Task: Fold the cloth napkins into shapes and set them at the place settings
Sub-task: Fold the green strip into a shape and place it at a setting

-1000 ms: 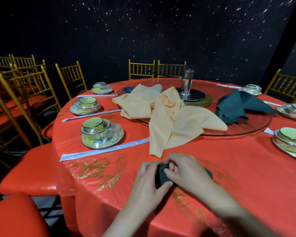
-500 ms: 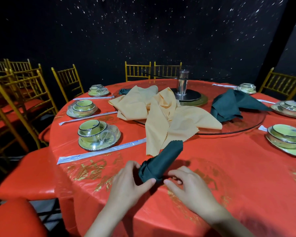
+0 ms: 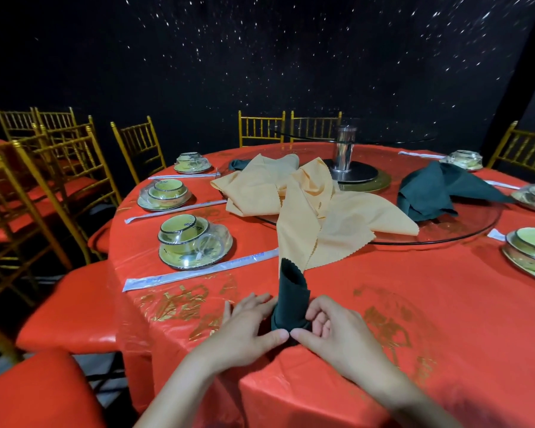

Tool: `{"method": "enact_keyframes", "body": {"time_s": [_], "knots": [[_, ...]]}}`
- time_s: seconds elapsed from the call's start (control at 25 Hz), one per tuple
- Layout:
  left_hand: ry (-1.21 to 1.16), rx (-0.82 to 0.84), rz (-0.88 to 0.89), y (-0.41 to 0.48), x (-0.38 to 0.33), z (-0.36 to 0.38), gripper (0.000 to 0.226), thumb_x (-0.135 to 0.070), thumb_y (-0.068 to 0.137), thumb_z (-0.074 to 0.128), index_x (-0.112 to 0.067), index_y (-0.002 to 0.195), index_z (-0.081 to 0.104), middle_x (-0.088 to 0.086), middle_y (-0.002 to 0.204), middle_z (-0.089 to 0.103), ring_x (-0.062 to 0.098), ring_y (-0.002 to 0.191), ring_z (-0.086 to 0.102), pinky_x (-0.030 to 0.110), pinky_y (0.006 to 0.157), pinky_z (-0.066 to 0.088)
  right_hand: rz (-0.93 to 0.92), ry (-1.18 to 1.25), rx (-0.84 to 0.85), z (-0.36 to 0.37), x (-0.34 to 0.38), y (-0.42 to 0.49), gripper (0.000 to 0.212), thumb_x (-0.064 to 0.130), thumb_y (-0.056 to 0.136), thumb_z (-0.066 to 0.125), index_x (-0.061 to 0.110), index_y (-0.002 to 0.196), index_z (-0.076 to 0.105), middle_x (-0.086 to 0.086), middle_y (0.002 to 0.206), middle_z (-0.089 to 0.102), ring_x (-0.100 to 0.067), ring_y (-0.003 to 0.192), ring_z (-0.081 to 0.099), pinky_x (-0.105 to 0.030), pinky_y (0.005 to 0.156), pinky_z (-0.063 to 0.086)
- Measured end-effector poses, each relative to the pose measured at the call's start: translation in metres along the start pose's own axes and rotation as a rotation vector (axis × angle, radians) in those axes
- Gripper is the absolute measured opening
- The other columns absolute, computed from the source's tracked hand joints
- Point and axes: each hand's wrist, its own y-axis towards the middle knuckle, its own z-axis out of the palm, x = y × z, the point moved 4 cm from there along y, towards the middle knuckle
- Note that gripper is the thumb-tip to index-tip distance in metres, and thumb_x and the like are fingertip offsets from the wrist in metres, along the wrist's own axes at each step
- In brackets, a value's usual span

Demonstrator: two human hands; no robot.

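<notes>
— Where is the rolled green napkin (image 3: 292,291)?
— Standing upright on the red tablecloth (image 3: 414,304), near the table's near edge. The left hand (image 3: 247,329) and right hand (image 3: 334,332) curl round its base, thumb tips close together in front.
— And around it?
— To the left is a wrapped bowl set (image 3: 192,242) with sleeved chopsticks (image 3: 198,269) beside it. Yellow napkins (image 3: 315,211) and a loose green napkin (image 3: 433,189) lie heaped on the glass turntable (image 3: 470,225). Gold chairs (image 3: 136,143) stand round the table, with a black speckled backdrop (image 3: 260,57) behind.
</notes>
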Motion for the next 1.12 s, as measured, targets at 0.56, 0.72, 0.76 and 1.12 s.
{"method": "enact_keyframes", "body": {"time_s": [0.56, 0.72, 0.76, 1.12], "knots": [[-0.972, -0.49, 0.018, -0.026, -0.054, -0.034, 0.008, -0.023, 0.089, 0.063, -0.015, 0.087, 0.063, -0.005, 0.069, 0.064, 0.004, 0.059, 0.062, 0.025, 0.053, 0.052, -0.073, -0.016, -0.091, -0.026, 0.052, 0.023, 0.021, 0.025, 0.069, 0.076, 0.03, 0.058, 0.058, 0.006, 0.066, 0.065, -0.012, 0.067, 0.057, -0.029, 0.067, 0.044], [-1.139, -0.472, -0.115, -0.019, -0.053, -0.032, 0.018, -0.009, 0.093, 0.055, -0.007, 0.08, 0.067, 0.001, 0.061, 0.064, 0.005, 0.052, 0.06, 0.021, 0.045, 0.05, -0.024, 0.133, -0.114, -0.028, 0.043, 0.021, 0.025, 0.029, 0.065, 0.081, 0.023, 0.054, 0.06, 0.003, 0.058, 0.063, -0.009, 0.057, 0.053, -0.025, 0.06, 0.04], [-1.231, -0.453, -0.156, -0.019, -0.051, -0.031, 0.019, -0.009, 0.094, 0.053, -0.005, 0.081, 0.066, 0.003, 0.062, 0.065, 0.007, 0.052, 0.061, 0.022, 0.046, 0.051, 0.0, 0.192, -0.144, -0.029, 0.038, 0.02, 0.027, 0.025, 0.069, 0.079, 0.022, 0.053, 0.058, 0.003, 0.056, 0.061, -0.007, 0.054, 0.052, -0.025, 0.058, 0.039], [-1.861, -0.32, -0.472, -0.008, -0.043, 0.004, 0.016, -0.002, 0.092, 0.047, 0.001, 0.082, 0.058, 0.013, 0.067, 0.063, 0.02, 0.051, 0.063, 0.026, 0.044, 0.053, 0.242, 0.757, -0.274, -0.007, -0.008, -0.003, 0.012, 0.0, 0.088, 0.059, 0.009, 0.087, 0.051, -0.004, 0.067, 0.069, -0.011, 0.063, 0.066, -0.02, 0.058, 0.048]]}}
